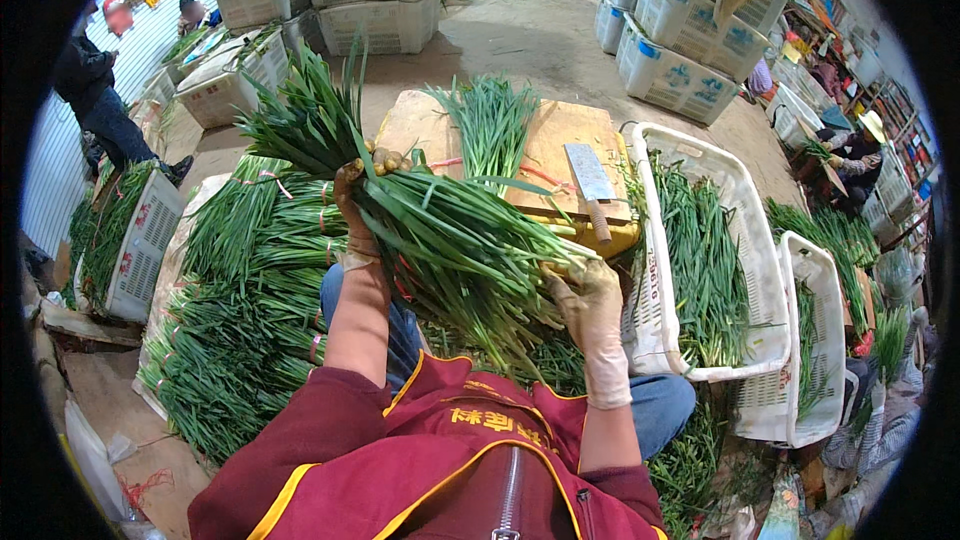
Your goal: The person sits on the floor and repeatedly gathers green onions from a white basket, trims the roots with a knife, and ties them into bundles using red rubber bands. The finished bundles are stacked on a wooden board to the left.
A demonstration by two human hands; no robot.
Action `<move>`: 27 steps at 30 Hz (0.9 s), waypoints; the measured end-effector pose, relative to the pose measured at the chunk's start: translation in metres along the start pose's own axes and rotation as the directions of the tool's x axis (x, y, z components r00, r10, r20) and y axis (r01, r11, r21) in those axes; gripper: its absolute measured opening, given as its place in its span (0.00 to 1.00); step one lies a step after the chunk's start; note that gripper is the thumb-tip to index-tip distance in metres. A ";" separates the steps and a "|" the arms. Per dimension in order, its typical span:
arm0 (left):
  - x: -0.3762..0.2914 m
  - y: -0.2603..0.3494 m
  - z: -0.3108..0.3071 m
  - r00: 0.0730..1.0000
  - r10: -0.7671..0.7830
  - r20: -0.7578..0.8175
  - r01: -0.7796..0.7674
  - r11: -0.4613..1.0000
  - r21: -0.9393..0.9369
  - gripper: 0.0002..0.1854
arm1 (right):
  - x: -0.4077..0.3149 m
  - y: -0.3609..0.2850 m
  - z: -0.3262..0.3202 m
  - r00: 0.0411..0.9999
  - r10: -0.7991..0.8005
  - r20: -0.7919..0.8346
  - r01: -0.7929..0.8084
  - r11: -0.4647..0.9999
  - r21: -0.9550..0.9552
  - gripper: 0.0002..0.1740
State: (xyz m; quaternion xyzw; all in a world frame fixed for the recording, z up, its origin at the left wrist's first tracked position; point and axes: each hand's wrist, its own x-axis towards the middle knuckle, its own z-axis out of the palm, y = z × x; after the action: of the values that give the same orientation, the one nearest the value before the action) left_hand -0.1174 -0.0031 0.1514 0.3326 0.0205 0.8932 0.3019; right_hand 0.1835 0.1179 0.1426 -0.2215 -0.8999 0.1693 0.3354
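A thick bunch of long green garlic chives [465, 232] lies across my lap, its leafy end up at the left. My left hand [367, 176], in a stained glove, grips the bunch near its leaves. My gloved right hand [589, 292] holds the pale stem ends. Beyond them, a wooden board [431, 124] on a yellow base bears a smaller pile of chives [491, 124] lying over a red tie. A cleaver [590, 176] with a wooden handle rests on the board's right part.
Tied chive bundles [255, 240] are stacked at my left. White plastic crates [667, 270] of loose chives stand at my right. Stacked crates [375, 15] rise farther off on both sides. A person [97, 90] stands at far left; another in a hat [855, 157] sits at far right.
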 end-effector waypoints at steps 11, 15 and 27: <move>0.008 0.040 0.081 0.927 -0.226 -0.300 0.323 0.887 0.330 0.17 | 0.023 -0.026 -0.037 0.976 0.215 0.043 -0.191 0.739 0.646 0.33; 0.036 -0.061 0.146 0.869 -0.375 -0.321 0.493 0.625 0.606 0.17 | 0.040 -0.027 0.014 0.942 0.094 0.321 -0.330 0.422 0.845 0.46; 0.047 -0.128 0.109 0.719 -0.665 0.204 -0.131 0.159 0.979 0.38 | -0.001 0.063 0.089 0.886 0.248 0.392 -0.085 -0.744 0.663 0.41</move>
State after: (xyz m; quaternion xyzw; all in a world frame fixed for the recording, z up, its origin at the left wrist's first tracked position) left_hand -0.0115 0.1097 0.2333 0.6993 0.5346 0.4383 0.1819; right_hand 0.1417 0.1566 0.0502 0.0060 -0.0992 0.9422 0.3201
